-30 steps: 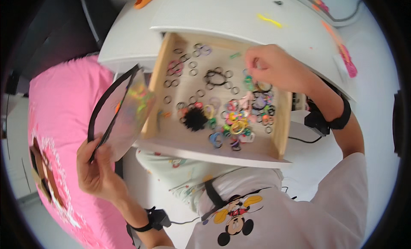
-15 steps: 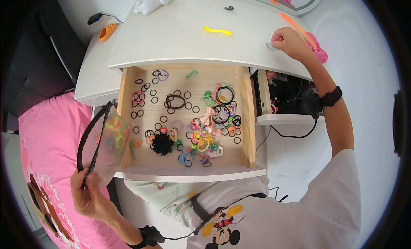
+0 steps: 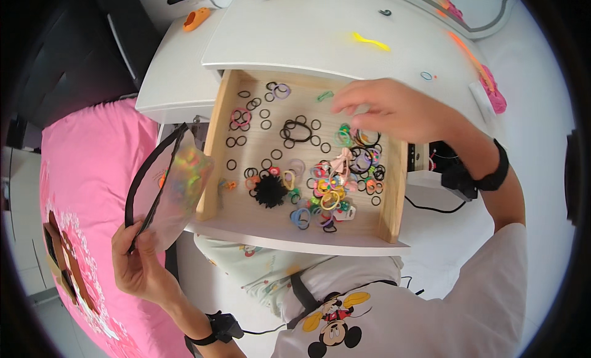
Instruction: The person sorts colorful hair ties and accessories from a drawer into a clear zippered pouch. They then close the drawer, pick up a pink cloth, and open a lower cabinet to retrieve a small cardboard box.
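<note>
At the left, my left hand pinches the lower edge of a see-through zip pouch with black edging; coloured bits show inside it. The pouch hangs beside the left wall of an open wooden drawer. Above the drawer's far right part hovers my right hand, fingers apart and nothing between them. Its fingertips are near a green hair clip. In the drawer lie several small black hair ties, a black scrunchie, a pink bow and a pile of coloured hair ties.
On the white desktop are a light blue hair tie, a yellow strip-shaped item, an orange comb and a pink item. A mirror stands behind. A pink-covered bed is at the left.
My right hand has come off the desktop to over the drawer, its fist opened. The light blue hair tie stays behind on the desk. My left hand keeps the pouch; the whole view has shifted.
</note>
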`<control>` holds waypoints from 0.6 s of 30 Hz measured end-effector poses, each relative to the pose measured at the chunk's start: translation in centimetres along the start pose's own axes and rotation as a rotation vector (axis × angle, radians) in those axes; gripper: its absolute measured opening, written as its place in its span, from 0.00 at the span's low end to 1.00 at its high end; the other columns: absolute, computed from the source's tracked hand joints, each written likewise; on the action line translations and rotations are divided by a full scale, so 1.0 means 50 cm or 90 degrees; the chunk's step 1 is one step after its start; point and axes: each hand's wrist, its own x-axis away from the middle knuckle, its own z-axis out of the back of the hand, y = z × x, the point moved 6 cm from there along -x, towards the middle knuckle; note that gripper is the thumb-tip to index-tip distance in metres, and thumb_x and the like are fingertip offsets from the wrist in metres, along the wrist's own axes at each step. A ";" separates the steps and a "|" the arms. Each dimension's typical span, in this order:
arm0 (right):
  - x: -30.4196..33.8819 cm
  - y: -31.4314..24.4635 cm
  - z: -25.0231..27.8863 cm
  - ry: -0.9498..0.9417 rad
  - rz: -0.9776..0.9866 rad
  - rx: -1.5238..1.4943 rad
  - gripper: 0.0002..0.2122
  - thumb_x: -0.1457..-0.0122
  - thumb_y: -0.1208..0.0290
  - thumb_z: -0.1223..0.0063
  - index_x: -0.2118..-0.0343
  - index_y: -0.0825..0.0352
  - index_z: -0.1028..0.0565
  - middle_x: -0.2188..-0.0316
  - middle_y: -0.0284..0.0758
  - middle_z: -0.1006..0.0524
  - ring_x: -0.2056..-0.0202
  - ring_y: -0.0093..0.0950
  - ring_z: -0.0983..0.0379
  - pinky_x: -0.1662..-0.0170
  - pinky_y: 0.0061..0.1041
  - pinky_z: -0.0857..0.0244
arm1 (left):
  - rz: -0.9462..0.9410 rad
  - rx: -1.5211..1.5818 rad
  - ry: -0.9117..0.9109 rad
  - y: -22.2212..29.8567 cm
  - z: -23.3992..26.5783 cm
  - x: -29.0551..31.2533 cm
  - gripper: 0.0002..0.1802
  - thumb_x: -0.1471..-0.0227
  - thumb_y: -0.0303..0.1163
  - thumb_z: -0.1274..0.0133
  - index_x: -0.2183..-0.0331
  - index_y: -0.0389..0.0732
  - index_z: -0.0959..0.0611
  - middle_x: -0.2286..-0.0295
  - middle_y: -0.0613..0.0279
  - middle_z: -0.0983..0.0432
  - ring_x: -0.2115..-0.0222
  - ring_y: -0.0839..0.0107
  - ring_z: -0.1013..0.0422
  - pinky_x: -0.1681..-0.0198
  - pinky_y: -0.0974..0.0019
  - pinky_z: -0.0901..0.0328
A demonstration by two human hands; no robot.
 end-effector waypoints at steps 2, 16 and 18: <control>-0.055 -0.009 -0.050 -0.075 0.052 0.054 0.16 0.41 0.72 0.54 0.51 0.72 0.29 0.55 0.43 0.27 0.53 0.37 0.30 0.50 0.33 0.36 | 0.003 -0.013 0.007 -0.003 0.016 0.000 0.05 0.49 0.19 0.44 0.66 0.30 0.19 0.67 0.55 0.23 0.66 0.71 0.27 0.62 0.72 0.32; -0.248 0.070 -0.169 -0.197 -0.005 0.197 0.19 0.46 0.80 0.56 0.49 0.74 0.32 0.45 0.48 0.36 0.44 0.44 0.38 0.41 0.37 0.42 | 0.025 -0.037 0.023 -0.038 0.064 0.004 0.05 0.49 0.19 0.43 0.67 0.30 0.19 0.67 0.55 0.23 0.67 0.71 0.28 0.64 0.73 0.35; -0.250 0.058 -0.166 -0.183 0.019 0.133 0.19 0.46 0.81 0.56 0.50 0.74 0.31 0.45 0.47 0.35 0.44 0.43 0.37 0.42 0.37 0.42 | 0.022 -0.040 0.028 -0.047 0.064 0.003 0.06 0.49 0.19 0.43 0.66 0.30 0.19 0.67 0.55 0.23 0.67 0.71 0.29 0.64 0.73 0.35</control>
